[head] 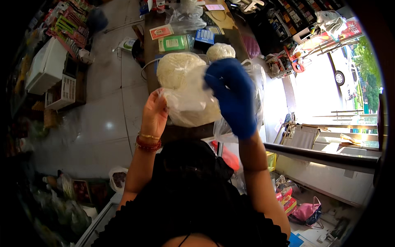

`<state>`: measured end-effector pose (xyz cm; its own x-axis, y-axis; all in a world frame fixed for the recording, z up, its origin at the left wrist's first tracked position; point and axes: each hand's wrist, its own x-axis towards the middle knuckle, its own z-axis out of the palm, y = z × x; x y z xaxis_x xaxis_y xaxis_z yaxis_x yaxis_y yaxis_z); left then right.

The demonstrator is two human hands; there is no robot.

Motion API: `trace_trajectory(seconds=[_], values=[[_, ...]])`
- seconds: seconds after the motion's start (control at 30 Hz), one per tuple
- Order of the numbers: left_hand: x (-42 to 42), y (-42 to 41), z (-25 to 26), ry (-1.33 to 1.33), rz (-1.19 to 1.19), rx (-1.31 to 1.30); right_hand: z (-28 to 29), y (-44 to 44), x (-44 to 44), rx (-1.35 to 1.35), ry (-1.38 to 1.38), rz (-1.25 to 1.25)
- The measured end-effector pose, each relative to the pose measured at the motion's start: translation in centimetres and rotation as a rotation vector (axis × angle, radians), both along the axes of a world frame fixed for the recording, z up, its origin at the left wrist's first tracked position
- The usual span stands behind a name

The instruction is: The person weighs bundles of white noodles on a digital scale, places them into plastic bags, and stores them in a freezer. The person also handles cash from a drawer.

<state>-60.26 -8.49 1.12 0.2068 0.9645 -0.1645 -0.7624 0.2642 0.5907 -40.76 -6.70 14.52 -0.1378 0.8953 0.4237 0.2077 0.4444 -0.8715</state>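
Note:
My bare left hand (156, 106) pinches the left edge of a clear plastic bag (188, 100) between thumb and fingers. Opposite it, my right hand (233, 95) wears a blue glove, its fingers curled beside the raised film. Motion blur hides whether those fingertips grip the film. Just beyond the film sits a full bag of pale, fine-stranded food (174, 69), perhaps thin noodles. A smaller round bundle of similar pale food (220, 51) lies behind the glove. Both rest on a dark table (152, 52).
Farther along the table are a green packet (173, 43), a red card (161, 31), a blue box (204, 36) and crumpled clear bags (186, 18). A white crate (61, 92) stands at left. To the right are a dark rail (321, 156) and a folding chair (304, 136).

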Motion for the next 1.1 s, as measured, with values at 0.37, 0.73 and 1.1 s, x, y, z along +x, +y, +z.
trace_trajectory(seconds=[0.37,0.73,1.1], values=[[-0.1,-0.4,-0.5,0.074,-0.028,0.04,0.2,-1.4,-1.1,0.12,-0.266,-0.106],[-0.5,-1.7,1.2,0.257,0.002,0.045,-5.1,-3.8,-1.3,0.032,-0.405,0.021],[-0.5,-2.1,0.9,0.27,-0.077,0.154,1.6,-2.8,0.6,0.2,-0.229,-0.157]])
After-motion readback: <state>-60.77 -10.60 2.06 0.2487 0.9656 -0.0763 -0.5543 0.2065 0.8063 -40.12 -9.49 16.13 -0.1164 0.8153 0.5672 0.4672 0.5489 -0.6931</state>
